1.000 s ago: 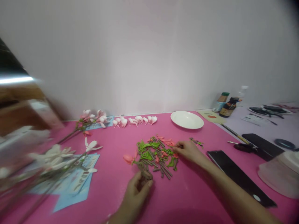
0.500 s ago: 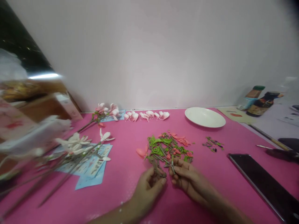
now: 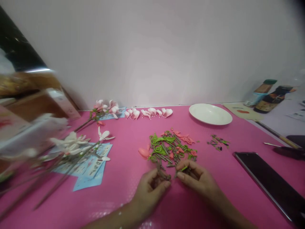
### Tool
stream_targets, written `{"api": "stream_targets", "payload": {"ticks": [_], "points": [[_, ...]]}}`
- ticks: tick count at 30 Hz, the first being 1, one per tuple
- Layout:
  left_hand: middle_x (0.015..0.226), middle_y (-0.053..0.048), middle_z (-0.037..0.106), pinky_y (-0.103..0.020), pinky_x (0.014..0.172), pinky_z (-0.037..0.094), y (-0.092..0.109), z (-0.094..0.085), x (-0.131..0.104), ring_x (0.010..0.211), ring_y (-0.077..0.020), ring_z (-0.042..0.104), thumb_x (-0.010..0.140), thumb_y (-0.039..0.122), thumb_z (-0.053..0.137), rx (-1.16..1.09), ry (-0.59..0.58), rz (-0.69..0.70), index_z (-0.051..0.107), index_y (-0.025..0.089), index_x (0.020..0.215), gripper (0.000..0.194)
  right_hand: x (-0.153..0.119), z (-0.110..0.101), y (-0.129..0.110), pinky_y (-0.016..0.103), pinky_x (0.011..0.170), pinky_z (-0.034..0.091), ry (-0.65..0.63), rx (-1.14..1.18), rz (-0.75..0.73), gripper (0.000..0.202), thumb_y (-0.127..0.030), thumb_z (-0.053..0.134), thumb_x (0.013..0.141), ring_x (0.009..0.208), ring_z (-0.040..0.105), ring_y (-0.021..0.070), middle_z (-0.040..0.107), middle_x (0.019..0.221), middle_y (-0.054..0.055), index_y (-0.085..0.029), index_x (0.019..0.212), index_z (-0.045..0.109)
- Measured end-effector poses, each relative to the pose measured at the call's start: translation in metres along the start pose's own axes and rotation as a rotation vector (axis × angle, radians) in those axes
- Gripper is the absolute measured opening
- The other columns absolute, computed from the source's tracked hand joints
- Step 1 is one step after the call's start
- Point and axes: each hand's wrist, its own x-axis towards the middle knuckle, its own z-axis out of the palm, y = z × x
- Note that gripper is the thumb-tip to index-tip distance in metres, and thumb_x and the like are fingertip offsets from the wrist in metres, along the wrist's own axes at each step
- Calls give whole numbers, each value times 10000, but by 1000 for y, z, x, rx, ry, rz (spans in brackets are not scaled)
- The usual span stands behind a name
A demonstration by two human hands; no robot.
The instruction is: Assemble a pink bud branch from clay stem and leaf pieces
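Note:
My left hand (image 3: 148, 193) is closed around a brown branch piece (image 3: 163, 173), whose knobbly end shows between thumb and fingers. Close by on the right, my right hand (image 3: 202, 183) pinches a small piece with a thin green tip (image 3: 184, 169); the fingers hide most of it. Just beyond both hands lies a loose pile of green leaf parts (image 3: 158, 149), brown stem bits (image 3: 170, 165) and coral-pink petal parts (image 3: 183, 137). A larger coral petal (image 3: 144, 153) rests at the pile's left edge.
White petal pieces (image 3: 151, 112) line the wall. Left are assembled blossom branches (image 3: 71, 143) over blue cards (image 3: 89, 183) and boxes (image 3: 35, 108). Right are a white plate (image 3: 211, 114), small scraps (image 3: 218, 142), a phone (image 3: 264, 181), a dark-handled tool (image 3: 288, 152) and bottles (image 3: 271, 100).
My right hand has turned the small piece, so its green tip now slants right instead of standing upright. My left hand keeps the branch piece. The view has shifted slightly.

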Motion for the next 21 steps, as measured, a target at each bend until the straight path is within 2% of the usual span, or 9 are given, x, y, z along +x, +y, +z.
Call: {"api": "stream_targets", "payload": {"ticks": [6,10,15,21], "points": [[662,9,493,-225,572,311,2,1,-1,616,-109,408,773,354,656,49,-7,-4,607,129,779,230,-2,-3,6,196,603,443,45,-78,-61,156,-324,705,727,673,552,114,609,724,-5,-199,797,643],[643,15,471,-231,565,300,2,0,-2,603,-110,391,765,373,655,71,-19,-9,592,131,749,251,-5,-5,6,205,657,487,22,-126,-135,74,-272,663,753,731,604,130,646,767,10,-213,797,654],[589,34,418,-240,551,289,-1,-2,-3,559,-104,349,754,418,654,162,6,-38,566,139,699,297,-6,-7,1,215,592,496,13,-299,-222,58,-222,626,759,698,625,144,659,738,23,-212,792,672],[605,14,448,-249,557,302,1,-1,-3,574,-115,374,763,436,628,177,-23,-43,573,131,694,317,-6,-9,-14,218,587,508,-66,-500,-458,107,-140,619,761,675,653,145,700,722,22,-209,787,695]]}}
